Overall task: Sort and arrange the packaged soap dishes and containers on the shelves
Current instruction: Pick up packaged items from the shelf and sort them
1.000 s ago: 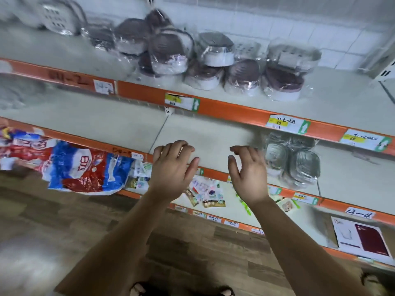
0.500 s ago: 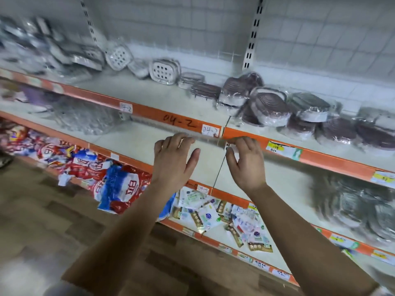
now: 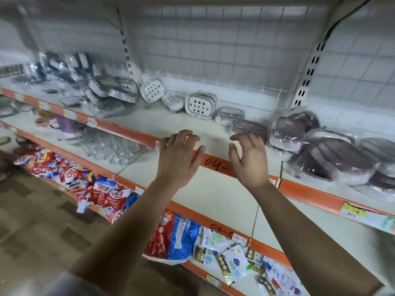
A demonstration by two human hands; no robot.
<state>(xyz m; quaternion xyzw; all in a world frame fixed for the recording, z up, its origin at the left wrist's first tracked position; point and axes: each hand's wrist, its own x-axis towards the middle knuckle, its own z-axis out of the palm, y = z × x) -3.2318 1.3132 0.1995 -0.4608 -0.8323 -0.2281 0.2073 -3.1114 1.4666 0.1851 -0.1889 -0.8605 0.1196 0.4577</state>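
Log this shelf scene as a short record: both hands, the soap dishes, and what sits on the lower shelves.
Left hand: open, empty, at the orange edge of the upper shelf
Right hand: open, empty
White holed soap dishes: upper shelf, back, wrapped
Brown soap dishes: upper shelf, right, piled
Middle shelf: clear containers at left
Below that: red and blue bags

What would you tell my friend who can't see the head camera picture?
The left hand and the right hand, both empty, reach toward an orange-edged shelf. On it lie plastic-wrapped white soap dishes with holes and, further right, brown soap dishes. Colourful bags crowd a lower shelf.
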